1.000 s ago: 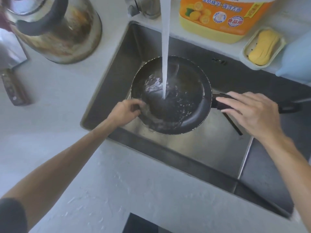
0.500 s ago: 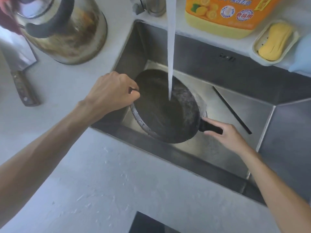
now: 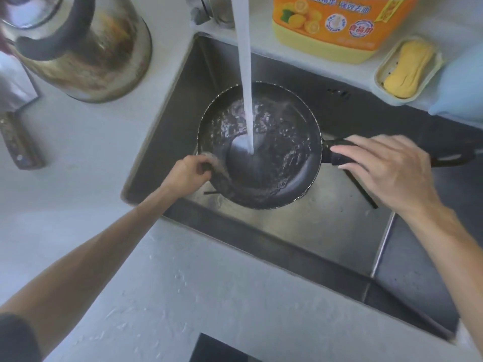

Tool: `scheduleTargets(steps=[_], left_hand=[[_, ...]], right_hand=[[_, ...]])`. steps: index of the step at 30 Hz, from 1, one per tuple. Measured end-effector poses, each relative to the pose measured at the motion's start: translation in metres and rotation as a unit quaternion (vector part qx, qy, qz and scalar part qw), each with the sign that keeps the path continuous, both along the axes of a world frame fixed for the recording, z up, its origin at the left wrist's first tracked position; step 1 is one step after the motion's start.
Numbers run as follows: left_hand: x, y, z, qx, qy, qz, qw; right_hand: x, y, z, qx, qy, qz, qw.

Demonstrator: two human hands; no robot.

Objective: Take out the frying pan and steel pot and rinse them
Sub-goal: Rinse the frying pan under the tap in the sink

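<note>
Head view: the frying pan [image 3: 261, 145], tilted half a second ago, now lies level again in the sink [image 3: 326, 231] under the running water [image 3: 247, 74], so rinsing continues. The left hand [image 3: 188, 173] pinches the near rim; the right hand [image 3: 386, 165] wraps the handle. The steel pot [image 3: 83, 48] stands unrinsed on the pale worktop [image 3: 183, 283], beside a knife [image 3: 18, 142].

1. An orange detergent jug [image 3: 337, 24] stands behind my sink [image 3: 326, 231].
2. Yellow soap [image 3: 407, 67] lies in a dish [image 3: 379, 77] just right of the jug.
3. A cleaver [image 3: 15, 121] lies on the counter [image 3: 183, 296], far left.
4. A blue thing [image 3: 462, 84], cut off, sits right of the dish.
</note>
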State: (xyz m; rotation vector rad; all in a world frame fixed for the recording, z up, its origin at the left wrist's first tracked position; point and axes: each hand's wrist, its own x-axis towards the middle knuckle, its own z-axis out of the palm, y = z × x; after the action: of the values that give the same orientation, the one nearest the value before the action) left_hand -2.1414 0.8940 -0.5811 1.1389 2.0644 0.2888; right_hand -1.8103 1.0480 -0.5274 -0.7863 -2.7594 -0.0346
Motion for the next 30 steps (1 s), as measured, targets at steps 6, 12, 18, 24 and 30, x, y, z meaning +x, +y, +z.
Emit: scheduleTargets(steps=[6,12,18,24,30], left_hand=[[0.004,0.011,0.003,0.126,0.023,0.068,0.989],[-0.007,0.031,0.01,0.21,0.098,0.044,0.972],[-0.011,0.032,0.014,0.306,0.151,-0.022,0.94],[-0.014,0.025,0.022,0.199,0.014,0.014,0.98],[-0.024,0.018,0.034,0.133,-0.421,0.14,0.886]], right_hand=[[-0.003,-0.019,-0.003,-0.061,0.065,-0.144,0.986],[-0.01,-0.022,-0.022,-0.284,-0.008,-0.217,0.934],[0.005,-0.027,-0.043,-0.468,0.074,-0.211,0.855],[0.008,-0.024,-0.045,-0.406,0.143,-0.264,0.863],[0.002,-0.012,-0.035,-0.35,0.141,-0.234,0.896]])
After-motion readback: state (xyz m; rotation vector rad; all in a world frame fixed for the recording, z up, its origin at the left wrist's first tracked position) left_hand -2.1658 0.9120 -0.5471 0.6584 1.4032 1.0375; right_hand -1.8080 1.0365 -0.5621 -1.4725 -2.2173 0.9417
